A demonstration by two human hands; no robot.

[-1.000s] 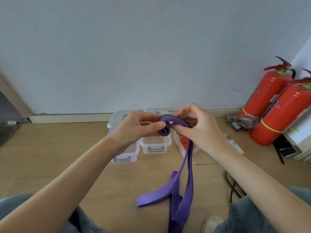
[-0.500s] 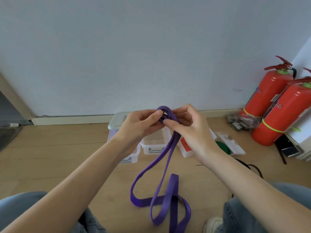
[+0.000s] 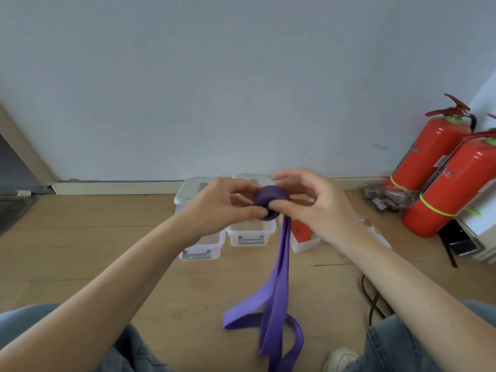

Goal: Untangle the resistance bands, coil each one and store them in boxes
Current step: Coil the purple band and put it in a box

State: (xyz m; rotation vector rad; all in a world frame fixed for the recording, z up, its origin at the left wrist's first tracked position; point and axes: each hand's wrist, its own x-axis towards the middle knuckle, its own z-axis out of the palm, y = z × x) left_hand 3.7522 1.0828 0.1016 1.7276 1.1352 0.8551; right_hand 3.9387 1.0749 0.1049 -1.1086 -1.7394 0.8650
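A purple resistance band (image 3: pixel 279 277) is partly rolled into a small tight coil held up between my hands; its loose length hangs down and lies in loops on the wooden floor. My left hand (image 3: pixel 225 202) pinches the coil from the left. My right hand (image 3: pixel 314 205) pinches it from the right with thumb and fingers curled round it. Behind my hands stand clear plastic boxes: one on the left (image 3: pixel 204 248), one in the middle (image 3: pixel 251 234), and a third on the right (image 3: pixel 303 237) with something red inside.
Two red fire extinguishers (image 3: pixel 440 167) lean at the right wall, with a bag of metal parts (image 3: pixel 383 197) beside them. A black cable (image 3: pixel 373 299) lies by my right knee. A box lid (image 3: pixel 375 232) rests behind my right forearm. A white wall stands close behind the boxes.
The coil between my hands has grown thicker as more band was wound on. The hanging length shifted right and its floor loops moved.
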